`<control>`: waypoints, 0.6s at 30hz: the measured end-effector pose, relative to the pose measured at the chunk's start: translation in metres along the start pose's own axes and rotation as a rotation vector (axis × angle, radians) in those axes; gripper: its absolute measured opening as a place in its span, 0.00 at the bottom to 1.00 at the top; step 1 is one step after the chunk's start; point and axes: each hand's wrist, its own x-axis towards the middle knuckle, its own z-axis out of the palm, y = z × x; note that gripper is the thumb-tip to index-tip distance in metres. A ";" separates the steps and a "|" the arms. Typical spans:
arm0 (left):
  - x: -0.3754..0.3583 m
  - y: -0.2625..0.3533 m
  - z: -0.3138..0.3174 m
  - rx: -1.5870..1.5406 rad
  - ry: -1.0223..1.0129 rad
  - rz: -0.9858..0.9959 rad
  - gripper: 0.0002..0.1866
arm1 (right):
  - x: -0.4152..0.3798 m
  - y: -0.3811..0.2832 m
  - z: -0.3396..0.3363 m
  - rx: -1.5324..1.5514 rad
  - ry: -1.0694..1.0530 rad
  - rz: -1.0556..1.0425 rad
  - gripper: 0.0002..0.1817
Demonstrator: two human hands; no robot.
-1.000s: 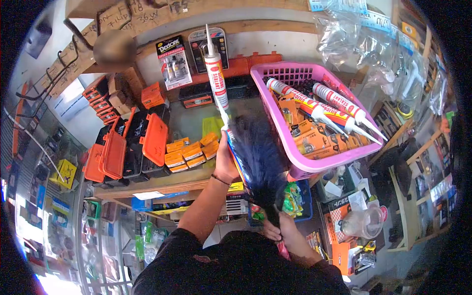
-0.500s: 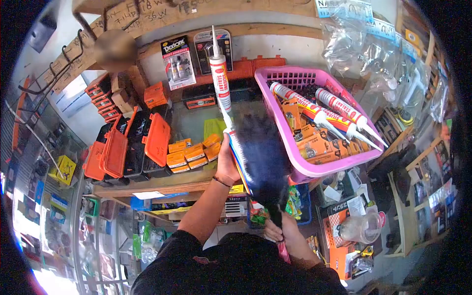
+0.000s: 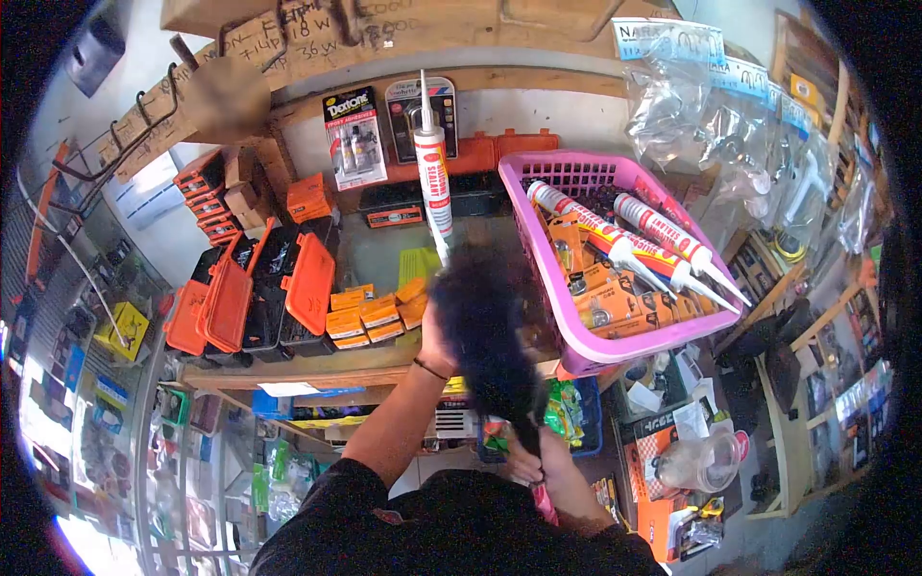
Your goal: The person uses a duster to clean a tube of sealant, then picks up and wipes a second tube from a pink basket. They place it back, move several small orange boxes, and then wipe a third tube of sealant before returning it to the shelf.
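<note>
In my right hand (image 3: 540,459) I grip the handle of a black feather duster (image 3: 490,336), its pink end sticking out below my fist. The dark, blurred feathers lie over my left hand (image 3: 437,336), which is closed around a silicone sealant tube; only the pale nozzle (image 3: 442,252) shows. Behind it, a second silicone sealant tube (image 3: 434,182) stands upright on the counter, nozzle up. To the right, a pink basket (image 3: 615,357) holds several more sealant tubes (image 3: 663,230) on top of orange-carded packs (image 3: 624,302).
Open black boxes with orange lids (image 3: 309,280) and small orange-yellow cartons (image 3: 379,312) sit on the left of the counter. An epoxy adhesive pack (image 3: 353,139) leans at the back. Plastic-bagged goods (image 3: 672,115) hang at the upper right. A clear tub (image 3: 706,461) sits lower right.
The duster has swung left and now covers most of the sealant tube in my left hand, which showed plainly before. The left hand has shifted slightly left; the view has tilted up a little.
</note>
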 end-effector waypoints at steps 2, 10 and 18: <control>0.000 0.004 -0.005 0.098 0.021 -0.052 0.24 | 0.003 0.002 -0.003 0.228 -0.002 -0.080 0.21; -0.004 0.002 0.009 0.069 -0.028 -0.077 0.22 | -0.001 -0.003 -0.009 0.299 -0.191 -0.106 0.15; -0.003 0.000 0.010 0.003 0.153 -0.006 0.25 | 0.005 0.007 -0.018 0.219 -0.063 0.014 0.14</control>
